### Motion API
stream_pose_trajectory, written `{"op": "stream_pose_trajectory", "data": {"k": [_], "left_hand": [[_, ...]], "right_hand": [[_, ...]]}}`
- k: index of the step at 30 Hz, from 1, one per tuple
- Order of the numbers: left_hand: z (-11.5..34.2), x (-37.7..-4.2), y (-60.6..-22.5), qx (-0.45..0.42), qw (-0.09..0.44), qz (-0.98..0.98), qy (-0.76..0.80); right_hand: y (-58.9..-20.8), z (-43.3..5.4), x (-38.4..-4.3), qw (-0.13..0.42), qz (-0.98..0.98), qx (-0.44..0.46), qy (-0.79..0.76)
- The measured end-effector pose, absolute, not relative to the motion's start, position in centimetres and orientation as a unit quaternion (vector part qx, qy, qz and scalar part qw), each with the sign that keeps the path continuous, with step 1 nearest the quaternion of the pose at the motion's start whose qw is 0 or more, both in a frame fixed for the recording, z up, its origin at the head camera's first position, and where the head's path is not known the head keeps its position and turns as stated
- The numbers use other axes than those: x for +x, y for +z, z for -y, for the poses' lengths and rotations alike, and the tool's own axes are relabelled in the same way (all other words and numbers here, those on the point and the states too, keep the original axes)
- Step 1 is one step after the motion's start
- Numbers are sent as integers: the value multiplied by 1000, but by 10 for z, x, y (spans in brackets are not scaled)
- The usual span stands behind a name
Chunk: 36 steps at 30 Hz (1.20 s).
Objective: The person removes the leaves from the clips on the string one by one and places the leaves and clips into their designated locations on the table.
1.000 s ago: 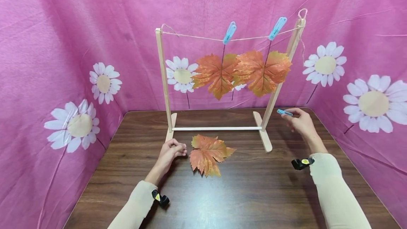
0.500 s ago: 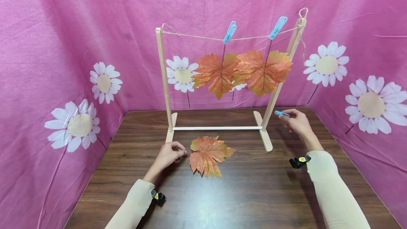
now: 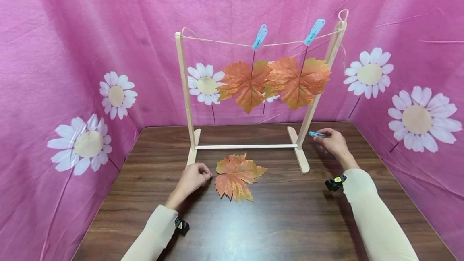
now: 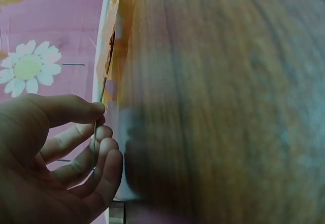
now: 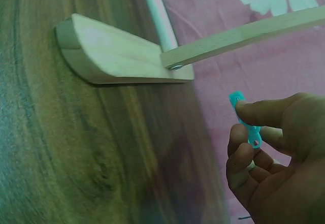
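An orange artificial leaf [image 3: 237, 178] lies low over the table in front of the wooden frame. My left hand [image 3: 192, 180] is at its left side; in the left wrist view the thumb and forefinger pinch the leaf's thin stem [image 4: 95, 142]. A blue clothespin [image 3: 317, 134] is between the thumb and fingers of my right hand [image 3: 334, 144], just right of the frame's right post. The right wrist view shows this clothespin [image 5: 246, 120] pinched near its middle. Two more orange leaves [image 3: 250, 85] hang by their stems from blue clothespins [image 3: 259, 37] on the string.
The wooden frame [image 3: 311, 114] stands at the back of the brown table [image 3: 282, 220], with a white rod [image 3: 246, 146] low between its posts and a string [image 3: 224, 42] tied across the top. Behind it hangs a pink cloth [image 3: 145, 23] printed with daisies.
My right hand has shifted slightly left and down with the clothespin. The left hand has turned and lowered a little beside the leaf, which has barely moved.
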State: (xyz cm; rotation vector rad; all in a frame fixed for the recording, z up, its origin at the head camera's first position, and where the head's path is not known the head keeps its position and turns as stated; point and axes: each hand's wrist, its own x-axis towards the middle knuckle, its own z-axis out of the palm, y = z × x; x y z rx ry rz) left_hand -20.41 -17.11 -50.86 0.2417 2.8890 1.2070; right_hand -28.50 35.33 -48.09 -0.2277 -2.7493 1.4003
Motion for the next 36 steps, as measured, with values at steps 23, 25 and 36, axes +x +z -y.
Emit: {"op": "stream_pose_trajectory", "data": {"k": [23,25,36], "left_hand": [[172,-203,-503,167,-33,-956,240],[172,-203,-503,170,-34,-956,236],[171,-203,-504,166,-46,-959,226]], "right_hand": [[-506,-354,-294,26,912,-106,396],[-509,-356,-295,24,913,-109,393],[-516,-359,-296,28,920,-104,378]]}}
